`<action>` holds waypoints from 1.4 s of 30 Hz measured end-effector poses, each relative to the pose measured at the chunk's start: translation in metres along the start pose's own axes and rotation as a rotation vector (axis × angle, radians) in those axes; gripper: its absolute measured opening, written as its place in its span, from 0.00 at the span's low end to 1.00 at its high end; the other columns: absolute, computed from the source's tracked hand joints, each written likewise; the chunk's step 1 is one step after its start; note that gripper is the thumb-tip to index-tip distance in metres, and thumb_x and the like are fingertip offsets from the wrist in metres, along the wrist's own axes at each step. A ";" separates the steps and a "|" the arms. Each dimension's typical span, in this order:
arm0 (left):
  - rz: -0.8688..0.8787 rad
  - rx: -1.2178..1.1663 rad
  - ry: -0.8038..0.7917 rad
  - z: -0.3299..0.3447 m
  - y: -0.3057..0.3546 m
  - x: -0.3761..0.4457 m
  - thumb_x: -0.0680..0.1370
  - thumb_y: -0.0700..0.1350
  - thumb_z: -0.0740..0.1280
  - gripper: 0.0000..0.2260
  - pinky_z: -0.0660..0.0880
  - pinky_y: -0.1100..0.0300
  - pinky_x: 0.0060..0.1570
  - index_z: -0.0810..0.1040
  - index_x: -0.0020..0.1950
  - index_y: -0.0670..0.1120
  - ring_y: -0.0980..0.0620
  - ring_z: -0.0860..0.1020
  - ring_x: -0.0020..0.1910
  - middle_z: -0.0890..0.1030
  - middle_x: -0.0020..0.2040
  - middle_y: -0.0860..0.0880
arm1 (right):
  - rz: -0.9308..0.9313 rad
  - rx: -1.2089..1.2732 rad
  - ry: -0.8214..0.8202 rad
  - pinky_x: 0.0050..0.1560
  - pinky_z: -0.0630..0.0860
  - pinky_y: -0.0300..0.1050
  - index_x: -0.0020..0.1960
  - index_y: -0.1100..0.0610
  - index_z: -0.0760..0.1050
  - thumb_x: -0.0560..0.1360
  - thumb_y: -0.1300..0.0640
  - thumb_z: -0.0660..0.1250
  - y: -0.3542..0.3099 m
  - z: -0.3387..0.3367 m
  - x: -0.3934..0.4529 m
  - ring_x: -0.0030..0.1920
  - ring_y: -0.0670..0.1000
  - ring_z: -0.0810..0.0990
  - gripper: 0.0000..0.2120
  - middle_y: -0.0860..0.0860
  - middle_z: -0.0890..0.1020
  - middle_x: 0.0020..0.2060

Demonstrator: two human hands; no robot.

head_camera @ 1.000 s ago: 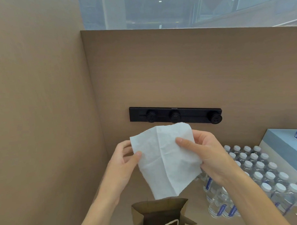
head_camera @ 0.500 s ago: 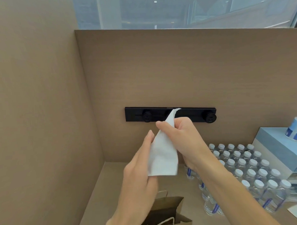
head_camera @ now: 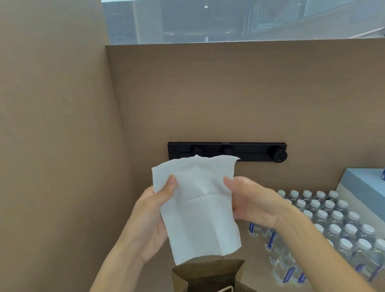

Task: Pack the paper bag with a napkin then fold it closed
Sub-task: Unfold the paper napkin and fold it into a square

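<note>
A white napkin hangs spread out and creased in the air, held by both hands. My left hand pinches its upper left edge with the thumb in front. My right hand grips its right edge. Directly below stands a brown paper bag with its mouth open and a twine handle showing at the bottom of the view. The napkin's lower edge hangs just above the bag's rim, apart from it.
Several small water bottles with white caps stand packed together at the right. A light blue box sits behind them. A black socket strip is fixed on the back panel. Tan booth walls close the left and rear.
Half a second ago the napkin was folded narrow between both hands; now it is spread open flat again. The hands have moved apart and a little lower.
</note>
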State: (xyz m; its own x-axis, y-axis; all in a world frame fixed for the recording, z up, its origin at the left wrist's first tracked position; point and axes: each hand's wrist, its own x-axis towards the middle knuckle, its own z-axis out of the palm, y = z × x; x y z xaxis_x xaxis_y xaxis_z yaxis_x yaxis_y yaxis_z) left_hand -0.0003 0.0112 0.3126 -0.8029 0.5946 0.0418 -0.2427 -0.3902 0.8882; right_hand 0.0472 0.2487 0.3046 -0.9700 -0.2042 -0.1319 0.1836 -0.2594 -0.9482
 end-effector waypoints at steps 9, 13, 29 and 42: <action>-0.093 0.116 0.011 -0.021 0.010 0.009 0.77 0.61 0.68 0.20 0.83 0.48 0.52 0.84 0.62 0.50 0.41 0.83 0.61 0.84 0.63 0.44 | -0.205 -0.206 0.175 0.58 0.82 0.56 0.58 0.59 0.84 0.74 0.53 0.76 -0.011 0.013 -0.008 0.58 0.59 0.85 0.16 0.58 0.86 0.57; -0.052 0.315 -0.017 -0.018 0.009 0.005 0.76 0.59 0.70 0.19 0.83 0.52 0.52 0.85 0.58 0.47 0.42 0.84 0.58 0.85 0.60 0.44 | -0.281 -0.229 0.244 0.51 0.84 0.49 0.56 0.57 0.85 0.74 0.51 0.76 -0.013 0.014 -0.011 0.55 0.58 0.86 0.14 0.56 0.87 0.55; 0.112 0.362 0.039 -0.034 0.015 0.002 0.79 0.50 0.67 0.13 0.83 0.57 0.43 0.86 0.56 0.45 0.41 0.86 0.52 0.87 0.55 0.42 | -0.245 -0.405 0.156 0.44 0.85 0.47 0.60 0.50 0.84 0.77 0.57 0.73 -0.021 0.006 -0.025 0.52 0.58 0.87 0.12 0.55 0.88 0.54; 0.268 0.522 -0.008 -0.039 0.019 0.006 0.80 0.49 0.66 0.11 0.81 0.62 0.48 0.85 0.58 0.49 0.45 0.85 0.54 0.87 0.55 0.46 | -0.292 -0.594 0.227 0.45 0.84 0.46 0.62 0.52 0.82 0.80 0.63 0.67 -0.030 -0.002 -0.034 0.50 0.54 0.88 0.13 0.52 0.89 0.51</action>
State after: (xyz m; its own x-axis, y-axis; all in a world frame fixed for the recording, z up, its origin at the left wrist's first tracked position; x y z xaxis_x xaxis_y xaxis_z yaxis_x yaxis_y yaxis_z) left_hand -0.0312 -0.0198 0.3113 -0.7947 0.5290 0.2976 0.2702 -0.1307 0.9539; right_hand 0.0739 0.2654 0.3370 -0.9876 0.0138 0.1564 -0.1451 0.2998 -0.9429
